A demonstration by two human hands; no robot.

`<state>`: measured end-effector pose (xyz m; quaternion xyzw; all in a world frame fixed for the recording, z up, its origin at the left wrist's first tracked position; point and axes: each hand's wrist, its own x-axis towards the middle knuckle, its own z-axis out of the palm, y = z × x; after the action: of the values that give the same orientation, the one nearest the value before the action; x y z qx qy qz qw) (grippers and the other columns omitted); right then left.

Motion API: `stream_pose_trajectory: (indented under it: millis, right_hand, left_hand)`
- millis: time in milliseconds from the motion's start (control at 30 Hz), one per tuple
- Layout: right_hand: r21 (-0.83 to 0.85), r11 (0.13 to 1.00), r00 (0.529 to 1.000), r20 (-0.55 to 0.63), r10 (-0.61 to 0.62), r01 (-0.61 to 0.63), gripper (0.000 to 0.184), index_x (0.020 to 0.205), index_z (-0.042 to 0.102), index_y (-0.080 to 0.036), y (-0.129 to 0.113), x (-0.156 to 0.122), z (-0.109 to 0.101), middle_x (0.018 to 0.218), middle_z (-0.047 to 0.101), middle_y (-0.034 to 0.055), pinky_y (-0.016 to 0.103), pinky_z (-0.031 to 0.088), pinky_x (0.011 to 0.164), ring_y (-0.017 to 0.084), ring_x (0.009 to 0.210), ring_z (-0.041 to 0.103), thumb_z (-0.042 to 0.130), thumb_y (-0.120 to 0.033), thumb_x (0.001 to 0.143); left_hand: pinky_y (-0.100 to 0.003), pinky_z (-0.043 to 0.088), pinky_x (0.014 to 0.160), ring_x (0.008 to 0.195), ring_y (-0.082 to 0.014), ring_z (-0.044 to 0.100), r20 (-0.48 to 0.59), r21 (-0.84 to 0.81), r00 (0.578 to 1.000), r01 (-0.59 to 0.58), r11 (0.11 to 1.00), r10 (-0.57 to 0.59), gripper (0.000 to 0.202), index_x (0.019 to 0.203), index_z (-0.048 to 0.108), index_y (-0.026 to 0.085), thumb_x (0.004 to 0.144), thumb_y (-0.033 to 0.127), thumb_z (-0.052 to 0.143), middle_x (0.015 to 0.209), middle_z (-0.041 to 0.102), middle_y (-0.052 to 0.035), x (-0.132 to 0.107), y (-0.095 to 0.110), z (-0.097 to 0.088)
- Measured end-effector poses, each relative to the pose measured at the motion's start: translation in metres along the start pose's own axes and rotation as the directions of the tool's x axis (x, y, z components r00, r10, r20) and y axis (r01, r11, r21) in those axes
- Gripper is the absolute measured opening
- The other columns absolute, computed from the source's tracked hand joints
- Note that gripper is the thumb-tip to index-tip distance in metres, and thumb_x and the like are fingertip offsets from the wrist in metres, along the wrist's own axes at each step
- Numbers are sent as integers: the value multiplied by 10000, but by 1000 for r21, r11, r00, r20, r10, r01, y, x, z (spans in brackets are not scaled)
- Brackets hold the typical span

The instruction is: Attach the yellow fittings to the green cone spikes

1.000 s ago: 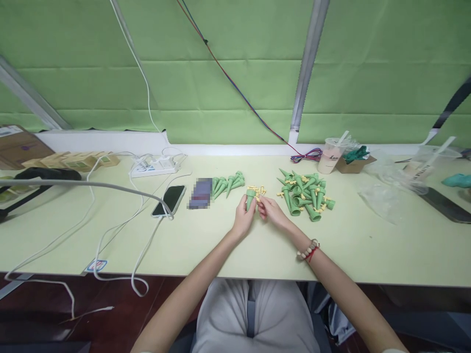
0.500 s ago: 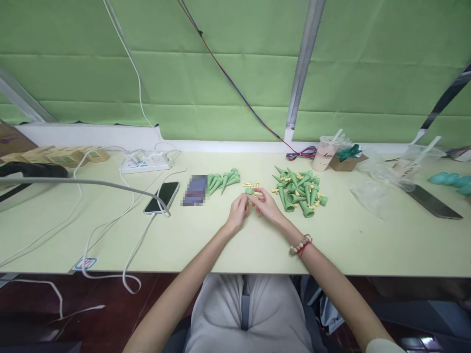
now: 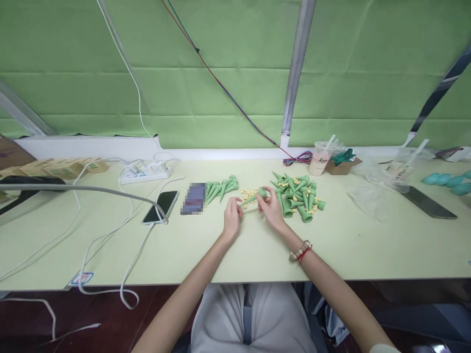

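A green plastic cone lies slantwise between my two hands, above the table. My right hand pinches its wide end. The fingers of my left hand are closed at its narrow tip. Small yellow plastic pieces lie just behind the cone, partly hidden by it. To the left, several green cones rest side by side on the table. Right of my right hand is a heap of green cones with yellow pieces scattered among them.
A phone with a white cable and a blurred dark rectangle lie at left, before a power strip. Drink cups, a small cardboard box, plastic bags and a dark flat device occupy the right side.
The cone has turned from wide end up between my fingertips to lying lengthwise across my hands. My hands have moved slightly apart, uncovering more yellow pieces. The view has tilted up a little.
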<state>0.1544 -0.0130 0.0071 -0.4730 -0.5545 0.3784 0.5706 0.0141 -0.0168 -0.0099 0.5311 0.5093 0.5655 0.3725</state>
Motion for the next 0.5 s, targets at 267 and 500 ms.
stream_pose_trajectory:
  millis: [267, 500]
  right_hand:
    - [-313, 942, 868, -428, -251, 118, 418, 1180, 475, -191, -16, 11, -30, 661, 586, 0, 294, 414, 651, 179, 605, 556, 482, -457, 857]
    - [-343, 937, 908, -368, -201, 68, 469, 1226, 509, -180, -12, 14, -33, 501, 543, -45, 298, 397, 616, 185, 490, 520, 500, -463, 852]
  left_hand:
    - [-232, 304, 530, 470, -121, 410, -228, 103, 974, 14, 995, 10, 205, 857, 486, 227, 906, 360, 339, 514, 421, 62, 8, 2, -8]
    - [-229, 300, 525, 479, -126, 425, -148, 131, 989, 20, 991, -1, 198, 876, 488, 229, 898, 371, 352, 510, 419, 66, 7, -2, -4]
